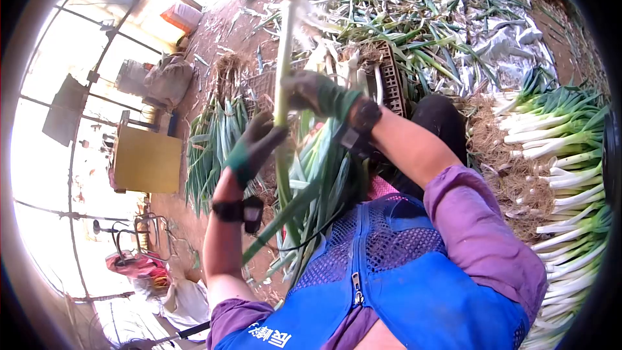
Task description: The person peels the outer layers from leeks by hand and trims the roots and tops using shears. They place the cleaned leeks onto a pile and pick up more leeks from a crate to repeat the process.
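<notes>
A long leek (pixel 283 58) stands nearly upright in front of my body, its pale end up and its green leaves hanging down. My right hand (pixel 317 94), in a dark glove with a green cuff, is closed around its middle. Lower on the same leek, my left hand (pixel 258 146), gloved alike, has its fingers against the stalk; how firmly they grip is blurred. Behind my right hand is a brown plastic crate (pixel 392 81) with pale leeks (pixel 350 68) in it. More green leeks (pixel 317 162) lie below my hands.
A bundle of rooted leeks (pixel 217 129) lies to the left. Trimmed white leeks (pixel 573 201) form a long row at the right, beside cut roots (pixel 512 188). Leaf scraps (pixel 421 26) cover the ground ahead. A yellow board (pixel 148 159) stands at the left.
</notes>
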{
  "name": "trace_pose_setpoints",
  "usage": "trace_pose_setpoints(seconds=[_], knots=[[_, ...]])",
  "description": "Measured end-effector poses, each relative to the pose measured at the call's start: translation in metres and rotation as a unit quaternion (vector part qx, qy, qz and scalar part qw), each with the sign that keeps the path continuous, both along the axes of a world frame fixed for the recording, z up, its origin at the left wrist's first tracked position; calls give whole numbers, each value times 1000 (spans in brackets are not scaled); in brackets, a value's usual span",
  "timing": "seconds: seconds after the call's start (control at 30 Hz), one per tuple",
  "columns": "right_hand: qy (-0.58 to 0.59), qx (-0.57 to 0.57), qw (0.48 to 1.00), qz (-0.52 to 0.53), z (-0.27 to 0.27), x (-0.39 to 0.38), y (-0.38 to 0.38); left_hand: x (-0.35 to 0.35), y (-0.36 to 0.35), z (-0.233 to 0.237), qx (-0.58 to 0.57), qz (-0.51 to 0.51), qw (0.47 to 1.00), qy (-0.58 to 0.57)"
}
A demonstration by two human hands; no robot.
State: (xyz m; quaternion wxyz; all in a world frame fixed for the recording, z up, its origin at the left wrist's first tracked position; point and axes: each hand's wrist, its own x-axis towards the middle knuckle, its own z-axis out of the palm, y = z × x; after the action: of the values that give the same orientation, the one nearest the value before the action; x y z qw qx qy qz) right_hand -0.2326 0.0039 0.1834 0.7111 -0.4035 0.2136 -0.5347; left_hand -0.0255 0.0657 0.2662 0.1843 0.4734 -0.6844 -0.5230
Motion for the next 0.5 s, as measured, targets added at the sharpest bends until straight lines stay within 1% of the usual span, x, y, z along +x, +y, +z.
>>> trace_pose_setpoints(seconds=[0.03,0.07,0.1,0.13,0.17,0.2,0.23,0.27,0.3,0.4,0.43,0.47,0.5], knots=[[155,-179,970,-55,-14,3,-6,-21,-13,-8,-2,9,1000,3],[289,-332,885,-154,-22,4,-7,-26,-25,-23,52,30,998,35],[360,-400,815,-213,-32,-6,-8,-32,-37,-38,104,54,991,66],[426,-462,731,-267,-38,-22,-2,-44,-35,-35,93,76,991,63],[373,-238,867,-231,-35,-41,11,-49,-37,-33,80,119,987,73],[290,4,940,-176,-35,-59,24,-50,-38,-31,67,163,981,83],[331,83,918,-202,-44,-70,25,-35,-51,-31,77,127,985,86],[368,158,888,-225,-60,-78,20,-26,-56,-27,56,133,986,83],[570,-14,792,-219,-115,-84,-3,-17,-62,-21,30,152,982,105],[496,61,843,-200,-155,-68,-16,8,-78,-1,-51,209,967,139],[448,115,870,-169,-156,-59,-12,12,-79,6,-61,241,957,151],[397,167,892,-138,-155,-54,-13,18,-80,10,-88,251,957,118],[325,227,908,-135,-155,-54,-13,21,-79,11,-89,253,958,100]])
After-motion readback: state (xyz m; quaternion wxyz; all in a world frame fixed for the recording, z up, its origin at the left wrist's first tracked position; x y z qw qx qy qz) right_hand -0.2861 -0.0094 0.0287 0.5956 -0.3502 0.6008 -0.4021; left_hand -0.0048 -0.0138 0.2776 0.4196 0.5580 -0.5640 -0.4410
